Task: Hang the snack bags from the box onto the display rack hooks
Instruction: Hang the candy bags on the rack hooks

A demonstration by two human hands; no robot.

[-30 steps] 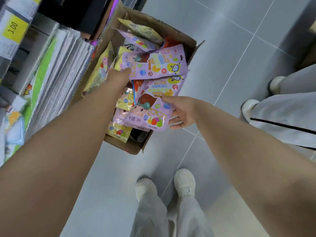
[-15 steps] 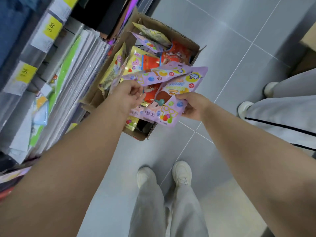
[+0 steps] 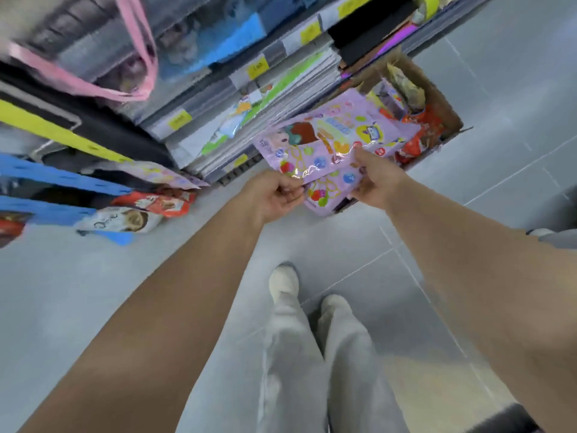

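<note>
Both my hands hold purple snack bags (image 3: 324, 142) with cartoon prints, lifted just in front of the cardboard box (image 3: 437, 98). My left hand (image 3: 271, 195) pinches the near left edge of the bags. My right hand (image 3: 374, 179) grips their right side, thumb on top. The box stands on the floor at the upper right and holds more bags, red (image 3: 418, 135) and yellow ones among them. At the left, blue display rack strips (image 3: 62, 178) carry hanging snack bags (image 3: 156, 201). The picture is blurred by motion.
Shelves (image 3: 237, 98) with stacked booklets and yellow price tags fill the upper middle. A pink strap (image 3: 137, 51) hangs at the upper left. My legs and white shoes (image 3: 284, 282) stand on the grey tiled floor below. Another person's shoe (image 3: 540, 232) shows at the right edge.
The view has swung left, bringing the display rack into sight. Both hands have lifted the purple bags out of the box and toward the left.
</note>
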